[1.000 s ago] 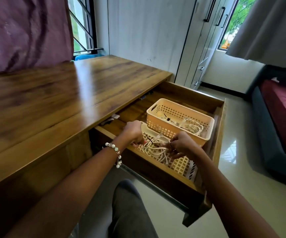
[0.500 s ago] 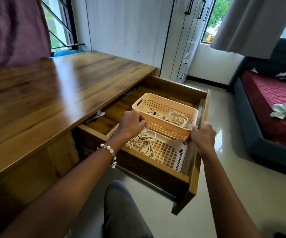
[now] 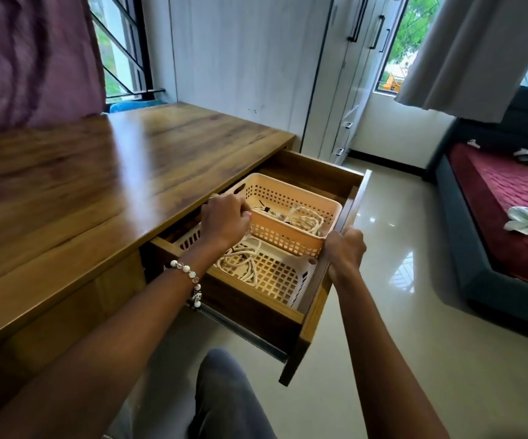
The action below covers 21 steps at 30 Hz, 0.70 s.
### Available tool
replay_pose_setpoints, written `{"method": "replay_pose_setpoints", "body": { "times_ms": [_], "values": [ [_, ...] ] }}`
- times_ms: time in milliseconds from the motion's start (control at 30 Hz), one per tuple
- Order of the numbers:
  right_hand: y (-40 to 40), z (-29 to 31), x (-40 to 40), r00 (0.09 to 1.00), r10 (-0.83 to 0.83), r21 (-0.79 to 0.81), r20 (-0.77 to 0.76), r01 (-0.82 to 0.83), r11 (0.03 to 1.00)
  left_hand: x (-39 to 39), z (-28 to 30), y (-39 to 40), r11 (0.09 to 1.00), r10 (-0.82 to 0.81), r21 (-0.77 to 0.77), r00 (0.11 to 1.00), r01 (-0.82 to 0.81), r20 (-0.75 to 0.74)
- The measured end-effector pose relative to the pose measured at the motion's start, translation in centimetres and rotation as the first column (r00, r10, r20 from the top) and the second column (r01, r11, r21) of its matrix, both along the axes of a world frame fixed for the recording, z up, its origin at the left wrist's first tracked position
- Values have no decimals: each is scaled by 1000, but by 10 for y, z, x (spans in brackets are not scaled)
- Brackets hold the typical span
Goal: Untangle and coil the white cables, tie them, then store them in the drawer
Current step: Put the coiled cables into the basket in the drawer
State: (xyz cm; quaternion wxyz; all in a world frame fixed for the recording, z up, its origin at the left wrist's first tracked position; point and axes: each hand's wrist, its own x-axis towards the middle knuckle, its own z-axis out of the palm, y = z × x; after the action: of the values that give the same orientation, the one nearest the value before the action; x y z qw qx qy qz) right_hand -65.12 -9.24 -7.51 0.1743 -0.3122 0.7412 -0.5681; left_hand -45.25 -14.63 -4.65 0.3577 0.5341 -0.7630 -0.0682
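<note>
White cables (image 3: 240, 264) lie coiled, soft and light, in the white basket (image 3: 283, 277) at the drawer (image 3: 315, 299) front; I'd lift by the bundle; my left hand (image 3: 224, 220) curls at the orange basket (image 3: 291, 213), my right hand (image 3: 345, 251) grips the drawer edge.

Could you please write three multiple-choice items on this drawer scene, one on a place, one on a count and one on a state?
1. Where does the orange basket sit?
A. On the desk top
B. In the drawer
C. On the floor

2. How many baskets are in the drawer?
A. One
B. Two
C. Three

3. What is the right hand doing?
A. Gripping the drawer's front panel
B. Hanging idle
C. Holding a cable

Answers:
1. B, it stands between the drawer walls.
2. B, the orange one and the white basket with coiled white cables.
3. A, its fingers curl over the panel edge.
</note>
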Motion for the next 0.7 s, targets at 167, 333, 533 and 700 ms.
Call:
{"method": "replay_pose_setpoints", "body": {
  "times_ms": [167,333,533,700],
  "values": [
    [-39,-7,34,988,31,-56,148,-23,998,48,9,-17,961,276,-26,947,-276,164],
    [-74,-12,73,957,126,-115,262,-99,989,92,10,-26,925,297,159,919,-344,257],
    [-121,-24,124,867,368,-138,336,-342,930,113,18,-16,907,151,340,946,-248,288],
    [-142,-39,164,767,533,-140,358,-520,842,125,19,-13,879,-4,436,912,-193,411]
  ]
}}
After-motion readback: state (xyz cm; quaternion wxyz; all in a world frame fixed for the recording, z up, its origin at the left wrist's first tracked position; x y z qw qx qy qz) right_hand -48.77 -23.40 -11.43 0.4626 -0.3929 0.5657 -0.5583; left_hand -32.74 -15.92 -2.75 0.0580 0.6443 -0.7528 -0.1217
